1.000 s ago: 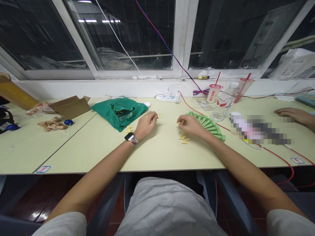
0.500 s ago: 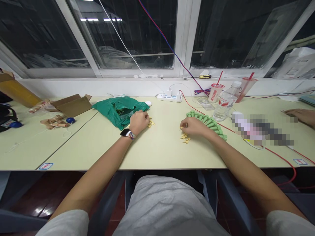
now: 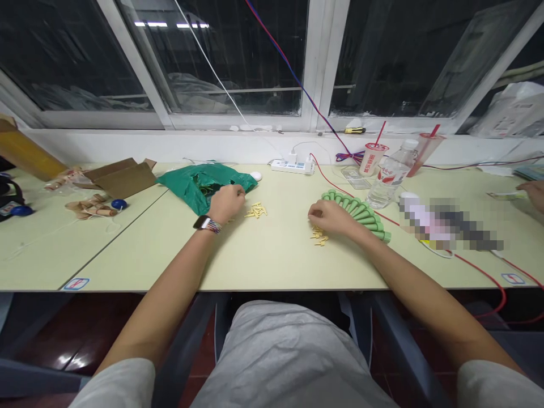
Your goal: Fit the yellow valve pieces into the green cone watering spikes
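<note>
My left hand (image 3: 228, 203), with a watch (image 3: 206, 224) on its wrist, is over the front right side of a torn green plastic bag (image 3: 181, 184). Its fingers are curled together, and what they hold, if anything, is hidden. To its right is a small pile of yellow plastic pegs (image 3: 256, 210). My right hand (image 3: 330, 216) is closed in a pinch, its fingertips just above a second group of yellow pegs (image 3: 319, 236). Whatever sits in that pinch is too small to make out. Beside this hand, light green tapered pieces (image 3: 361, 214) lie in a curved row.
Behind stand a water bottle (image 3: 391, 175), two cups with red straws, and a power strip (image 3: 293, 166). A red cable (image 3: 476, 268) crosses the right side. Wooden toys (image 3: 91, 207) and a cardboard box (image 3: 121, 178) lie left. Another person's hand (image 3: 534, 192) shows at far right.
My left hand has moved left from the yellow pile towards the bag, uncovering the pile. My right hand has stayed nearly in place. The other person's hand has shifted right.
</note>
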